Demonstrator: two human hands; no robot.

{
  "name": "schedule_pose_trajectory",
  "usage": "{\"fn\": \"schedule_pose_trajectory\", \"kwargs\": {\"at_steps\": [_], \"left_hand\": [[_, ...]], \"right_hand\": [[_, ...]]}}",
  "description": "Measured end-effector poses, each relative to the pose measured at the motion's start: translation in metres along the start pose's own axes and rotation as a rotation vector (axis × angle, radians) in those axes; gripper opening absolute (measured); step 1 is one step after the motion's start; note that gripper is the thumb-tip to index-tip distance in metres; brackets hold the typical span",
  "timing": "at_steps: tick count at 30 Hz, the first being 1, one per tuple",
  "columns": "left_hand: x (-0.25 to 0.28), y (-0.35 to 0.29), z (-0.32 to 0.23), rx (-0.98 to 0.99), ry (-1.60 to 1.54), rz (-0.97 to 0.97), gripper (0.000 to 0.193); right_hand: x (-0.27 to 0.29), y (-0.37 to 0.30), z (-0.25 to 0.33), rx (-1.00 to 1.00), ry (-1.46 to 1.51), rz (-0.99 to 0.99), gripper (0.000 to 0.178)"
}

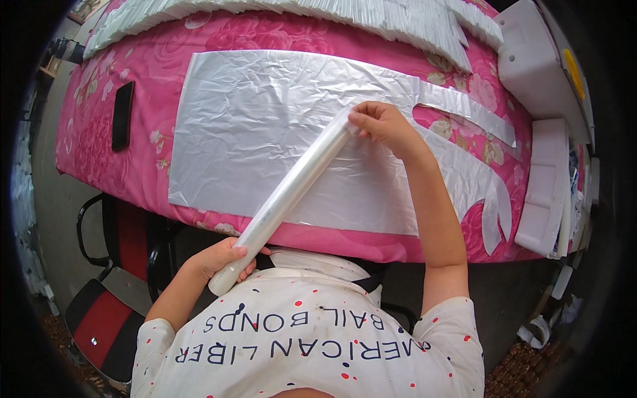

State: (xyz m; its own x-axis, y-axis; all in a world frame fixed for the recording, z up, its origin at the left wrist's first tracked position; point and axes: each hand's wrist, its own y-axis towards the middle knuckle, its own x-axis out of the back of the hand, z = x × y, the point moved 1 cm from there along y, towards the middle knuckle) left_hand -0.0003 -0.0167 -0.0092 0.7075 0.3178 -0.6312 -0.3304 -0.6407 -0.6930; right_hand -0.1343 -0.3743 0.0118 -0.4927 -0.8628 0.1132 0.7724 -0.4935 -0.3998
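Here's the pink, rose-patterned cloth [99,142] covering the table, and across it lies a flat, crinkled, silvery-white plastic sheet [252,126] (look at those curving strips at its right end!). Slanting over the sheet is a long, glossy white tube-shaped roll [292,192], its near end just by the person's front. The left hand [222,260] has fingers wrapped around that end; the right hand [385,129] pinches the far tip. Off left, a flat black rectangular slab [123,116].

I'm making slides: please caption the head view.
Left hand and right hand hold a long white roll near its ends, partly over a silvery sheet on a pink floral tablecloth.
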Motion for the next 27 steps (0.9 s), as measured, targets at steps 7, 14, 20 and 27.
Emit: {"fn": "schedule_pose_trajectory", "kwargs": {"at_steps": [7,14,20,27], "left_hand": [[-0.002,-0.001,-0.005,-0.029,0.051,0.021,0.077],[0.028,-0.029,0.009,0.135,0.191,0.024,0.069],[0.047,-0.053,0.002,0.288,0.568,0.056,0.056],[-0.029,-0.003,-0.094,-0.189,1.456,0.01,0.05]], "right_hand": [[0.006,0.007,-0.006,0.012,-0.085,-0.045,0.022],[0.132,0.022,-0.038,0.232,-0.264,-0.595,0.024],[0.198,0.005,-0.048,0.165,-0.482,-0.79,0.024],[0.123,0.022,-0.027,0.304,-0.356,-0.548,0.02]]}}
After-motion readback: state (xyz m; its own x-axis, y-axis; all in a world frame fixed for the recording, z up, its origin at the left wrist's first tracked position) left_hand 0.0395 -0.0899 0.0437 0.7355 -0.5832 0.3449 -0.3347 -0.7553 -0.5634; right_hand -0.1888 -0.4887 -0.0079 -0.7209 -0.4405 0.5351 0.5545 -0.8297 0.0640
